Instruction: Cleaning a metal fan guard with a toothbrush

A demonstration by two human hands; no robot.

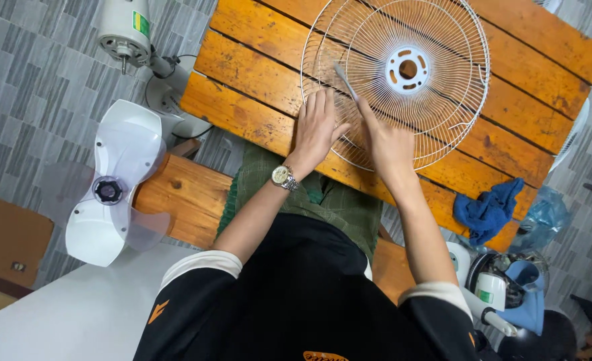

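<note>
A white wire fan guard (403,73) lies flat on the orange wooden surface (256,73). The left hand (316,127) presses down on the guard's near rim, fingers spread flat — gripping nothing. The right hand (386,144) has its grip closed around a thin pale tool (345,80), tip against the wires. A blue cloth (488,208) lies near the surface's edge, well apart.
</note>
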